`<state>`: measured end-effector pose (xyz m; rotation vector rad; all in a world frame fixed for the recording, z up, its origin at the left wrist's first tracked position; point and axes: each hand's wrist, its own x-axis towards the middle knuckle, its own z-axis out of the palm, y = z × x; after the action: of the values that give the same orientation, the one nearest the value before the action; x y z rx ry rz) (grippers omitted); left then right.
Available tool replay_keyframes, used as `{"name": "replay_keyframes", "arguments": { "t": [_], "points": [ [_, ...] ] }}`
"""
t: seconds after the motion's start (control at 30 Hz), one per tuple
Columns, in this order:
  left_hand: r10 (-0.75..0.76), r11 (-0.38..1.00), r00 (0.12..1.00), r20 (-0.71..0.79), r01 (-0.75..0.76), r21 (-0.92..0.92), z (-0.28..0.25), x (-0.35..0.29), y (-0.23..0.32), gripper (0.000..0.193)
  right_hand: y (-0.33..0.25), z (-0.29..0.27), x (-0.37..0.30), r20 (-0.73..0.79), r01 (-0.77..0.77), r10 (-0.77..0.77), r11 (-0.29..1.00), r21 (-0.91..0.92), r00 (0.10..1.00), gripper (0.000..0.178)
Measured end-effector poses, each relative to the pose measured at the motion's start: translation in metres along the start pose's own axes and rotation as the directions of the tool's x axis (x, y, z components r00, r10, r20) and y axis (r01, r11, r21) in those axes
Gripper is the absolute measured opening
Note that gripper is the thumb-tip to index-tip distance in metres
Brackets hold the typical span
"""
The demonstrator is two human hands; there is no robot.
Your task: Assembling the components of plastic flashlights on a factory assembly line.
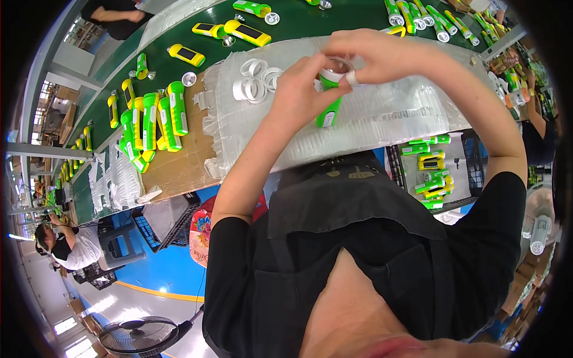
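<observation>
My left hand (301, 92) is closed around the upper part of a green flashlight (328, 113), held tilted over the table with its wide head up. Across that head reaches my right hand (379, 56), its thumb and fingers closed on a white ring (352, 77) at the rim. A clear, shiny round part shows inside the rim; the fingers partly hide how it sits. Just left of my left hand, several loose white rings (250, 80) lie on the plastic-covered work surface (382, 113).
Green and yellow flashlights (152, 122) lie heaped at the left. A reflector cup (189, 79) rests near them. More flashlights (418, 15) line the green table's far side. Below right, a black crate (400, 173) holds several flashlights. A fan (137, 334) stands behind; other people work at both sides.
</observation>
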<state>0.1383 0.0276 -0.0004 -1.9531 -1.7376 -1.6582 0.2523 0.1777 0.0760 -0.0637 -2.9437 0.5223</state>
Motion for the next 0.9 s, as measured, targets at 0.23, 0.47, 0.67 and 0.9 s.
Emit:
{"name": "replay_keyframes", "arguments": {
  "t": [0.23, 0.47, 0.67, 0.9],
  "points": [
    [-0.094, 0.99, 0.994, 0.054, 0.088, 0.113, -0.002, -0.004, -0.003, 0.04, -0.01, -0.01, 0.008, 0.203, -0.187, 0.213, 0.972, -0.142, 0.956, 0.048],
    [-0.064, 0.996, 0.997, 0.044, 0.06, 0.069, 0.0, -0.003, -0.005, 0.038, -0.019, 0.0, 0.007, 0.106, -0.362, 0.398, 0.896, -0.256, 0.911, 0.039],
    [-0.027, 0.993, 0.999, 0.04, 0.022, 0.112, 0.002, -0.005, 0.0, 0.039, -0.012, -0.003, -0.008, 0.086, -0.046, 0.056, 0.992, -0.114, 0.995, 0.039],
    [-0.148, 0.984, 0.978, 0.146, 0.161, -0.078, 0.0, -0.001, -0.011, 0.041, -0.009, 0.0, -0.005, 0.062, -0.244, 0.256, 0.957, -0.154, 0.965, 0.059]
  ]
}}
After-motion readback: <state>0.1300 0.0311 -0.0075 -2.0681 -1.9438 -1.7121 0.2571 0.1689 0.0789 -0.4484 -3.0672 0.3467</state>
